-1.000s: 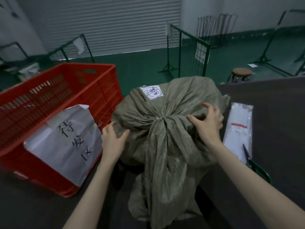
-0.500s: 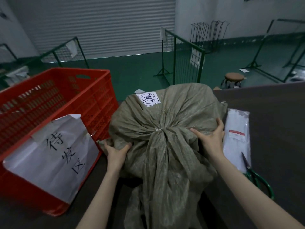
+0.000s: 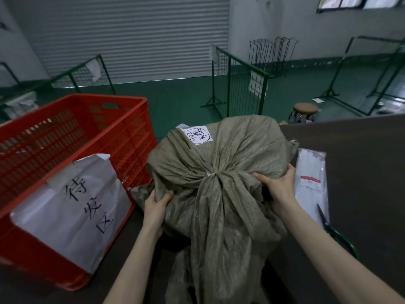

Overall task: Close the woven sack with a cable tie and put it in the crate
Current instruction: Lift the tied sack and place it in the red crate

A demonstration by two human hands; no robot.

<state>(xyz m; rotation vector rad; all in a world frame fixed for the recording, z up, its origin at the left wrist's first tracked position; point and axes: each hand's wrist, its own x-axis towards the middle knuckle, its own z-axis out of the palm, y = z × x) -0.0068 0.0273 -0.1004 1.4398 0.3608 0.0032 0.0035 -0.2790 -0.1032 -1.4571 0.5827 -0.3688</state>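
Note:
A bulging olive woven sack (image 3: 232,154) stands on the dark table in front of me, its neck gathered and cinched by a white cable tie (image 3: 210,173); the loose neck cloth hangs toward me. A white label sits on its far top. My left hand (image 3: 156,202) grips the sack's lower left side, fingers dug into the cloth. My right hand (image 3: 278,183) clasps its right side. The red plastic crate (image 3: 122,137) stands just left of the sack, with a white paper sign taped to its near wall.
A clear packet of white cable ties (image 3: 311,183) lies right of the sack, with green-handled scissors (image 3: 335,231) at its near end. Beyond the table edge are green wire fence panels (image 3: 241,88), a round stool (image 3: 305,110) and a green floor.
Both hands went from resting open near the sack's top to gripping its sides lower down. The view has moved closer over the sack.

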